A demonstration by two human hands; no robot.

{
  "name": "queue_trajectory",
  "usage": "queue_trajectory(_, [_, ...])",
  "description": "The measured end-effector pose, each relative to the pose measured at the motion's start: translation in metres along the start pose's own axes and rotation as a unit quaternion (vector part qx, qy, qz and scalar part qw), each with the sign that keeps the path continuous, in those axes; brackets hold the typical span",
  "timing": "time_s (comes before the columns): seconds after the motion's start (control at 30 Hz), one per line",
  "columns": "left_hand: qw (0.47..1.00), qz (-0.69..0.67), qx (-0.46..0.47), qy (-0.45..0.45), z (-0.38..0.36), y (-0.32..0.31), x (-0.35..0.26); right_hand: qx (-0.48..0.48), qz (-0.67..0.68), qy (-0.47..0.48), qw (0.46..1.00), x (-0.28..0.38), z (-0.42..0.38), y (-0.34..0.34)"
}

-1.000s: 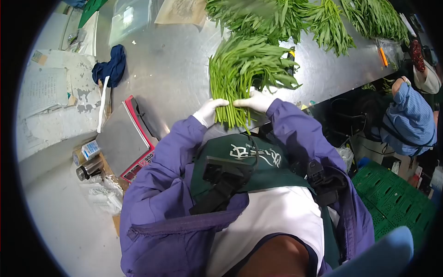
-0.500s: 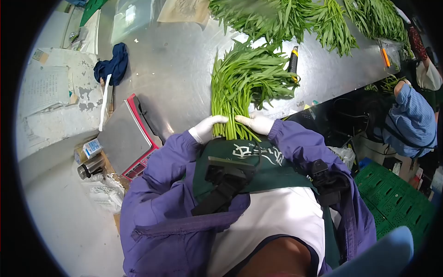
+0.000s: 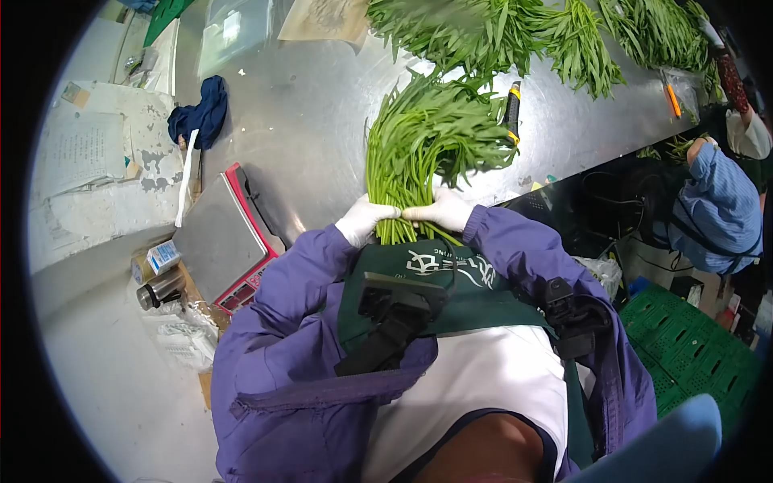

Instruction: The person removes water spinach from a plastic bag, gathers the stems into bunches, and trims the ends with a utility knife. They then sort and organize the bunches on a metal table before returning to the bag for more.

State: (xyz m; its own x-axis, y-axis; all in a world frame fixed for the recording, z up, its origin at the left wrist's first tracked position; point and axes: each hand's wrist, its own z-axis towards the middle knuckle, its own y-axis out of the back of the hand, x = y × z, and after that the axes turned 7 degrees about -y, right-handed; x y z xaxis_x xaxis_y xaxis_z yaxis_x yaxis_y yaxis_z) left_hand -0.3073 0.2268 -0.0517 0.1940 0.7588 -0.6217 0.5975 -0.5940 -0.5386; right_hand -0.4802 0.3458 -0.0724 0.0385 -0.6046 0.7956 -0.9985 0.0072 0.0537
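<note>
A bunch of leafy green stems [image 3: 427, 133] lies on the steel table, leaves pointing away from me and cut ends close to my green apron. My left hand [image 3: 367, 217], in a white glove, is closed round the left side of the stems. From the right, my gloved right hand [image 3: 444, 212] grips the same stems, its thumb almost meeting the left thumb across the front. The fingers behind the bunch are hidden. A black and yellow cutter knife [image 3: 513, 113] lies just right of the leaves.
More greens [image 3: 475, 36] lie along the table's [image 3: 314, 105] far side. A red-edged scale [image 3: 221, 237] and dark blue cloth [image 3: 205, 113] are at left. At right are an orange tool [image 3: 672, 100], a person in blue sleeves [image 3: 717, 213] and green crates [image 3: 684, 338].
My hands have come closer together around the stems, squeezing them into a narrower bundle. The right hand has shifted left and slightly up.
</note>
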Motion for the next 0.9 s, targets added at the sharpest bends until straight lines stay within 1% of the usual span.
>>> queue_trajectory(0.03, [1.0,-0.001,-0.007,-0.011,0.0,-0.001,0.004,0.038,0.023,-0.011,0.999,-0.007,0.0,0.0])
queue_trajectory(0.07, [1.0,0.0,-0.007,-0.01,-0.001,-0.003,-0.002,0.037,0.024,-0.011,0.999,-0.002,-0.002,0.001])
queue_trajectory(0.13, [0.99,0.093,0.048,-0.09,-0.008,-0.015,-0.026,0.058,0.183,0.029,0.981,0.01,-0.003,0.005])
queue_trajectory(0.17, [0.985,0.134,0.014,-0.109,-0.015,-0.026,-0.038,0.047,0.212,0.054,0.975,0.022,-0.009,0.004])
queue_trajectory(0.2, [0.985,0.134,0.014,-0.11,-0.019,-0.031,-0.046,0.047,0.211,0.055,0.975,0.028,-0.013,0.0])
queue_trajectory(0.27, [0.945,0.266,0.005,-0.19,-0.023,-0.037,-0.058,-0.04,0.286,0.123,0.95,0.039,-0.023,-0.011])
queue_trajectory(0.3, [0.968,0.206,0.025,-0.142,-0.026,-0.041,-0.059,-0.024,0.261,0.02,0.965,0.041,-0.032,-0.008])
queue_trajectory(0.33, [0.963,0.216,0.035,-0.155,-0.028,-0.043,-0.056,-0.008,0.164,0.051,0.985,0.025,-0.022,-0.006])
queue_trajectory(0.37, [0.929,0.306,0.048,-0.201,-0.024,-0.035,-0.043,-0.04,-0.096,0.014,0.995,0.003,-0.013,0.001])
queue_trajectory(0.4, [0.89,0.39,0.084,-0.22,-0.02,-0.032,-0.037,-0.023,-0.256,0.194,0.947,0.003,-0.02,0.005])
queue_trajectory(0.43, [0.916,0.357,0.095,-0.159,-0.022,-0.03,-0.031,0.024,0.082,0.08,0.993,-0.025,-0.004,-0.009])
queue_trajectory(0.47, [0.963,0.217,0.067,-0.147,-0.017,-0.017,-0.005,0.066,0.128,0.015,0.99,-0.01,-0.014,-0.002])
queue_trajectory(0.5, [0.978,0.167,0.07,-0.108,-0.011,-0.006,0.005,0.089,0.175,0.068,0.978,-0.015,-0.011,-0.002])
queue_trajectory(0.53, [0.981,0.158,0.072,-0.085,-0.007,-0.001,0.009,0.068,0.213,0.035,0.974,-0.021,-0.009,-0.007])
queue_trajectory(0.6, [0.986,0.11,0.049,-0.111,-0.004,-0.005,0.011,0.048,0.173,0.044,0.983,-0.008,-0.007,-0.004])
queue_trajectory(0.63, [0.985,0.113,0.048,-0.119,-0.001,-0.007,0.009,0.05,0.168,0.051,0.983,-0.002,-0.004,-0.002])
queue_trajectory(0.67, [0.983,0.109,0.024,-0.148,0.001,-0.011,0.006,0.004,0.144,0.053,0.988,0.004,0.0,0.0])
queue_trajectory(0.7, [0.979,0.104,0.0,-0.173,-0.002,-0.018,0.001,-0.044,0.122,0.052,0.99,0.023,-0.005,0.0])
queue_trajectory(0.73, [0.977,0.103,-0.02,-0.184,-0.002,-0.021,-0.007,-0.054,0.12,0.122,0.984,0.042,-0.009,0.004])
queue_trajectory(0.77, [0.973,0.073,-0.029,-0.217,-0.007,-0.03,-0.02,-0.076,0.109,0.122,0.984,0.049,-0.005,0.007])
queue_trajectory(0.8, [0.963,0.113,-0.02,-0.245,-0.005,-0.03,-0.031,-0.112,0.081,0.135,0.981,0.074,-0.012,0.011])
queue_trajectory(0.83, [0.952,0.126,-0.031,-0.276,-0.012,-0.043,-0.051,-0.131,0.078,0.202,0.967,0.082,-0.005,0.013])
queue_trajectory(0.87, [0.951,0.112,-0.032,-0.285,-0.01,-0.045,-0.058,-0.103,-0.003,0.161,0.982,0.106,-0.014,0.022])
queue_trajectory(0.9, [0.941,0.119,-0.031,-0.314,-0.005,-0.039,-0.061,-0.113,0.026,0.206,0.972,0.115,-0.012,0.025])
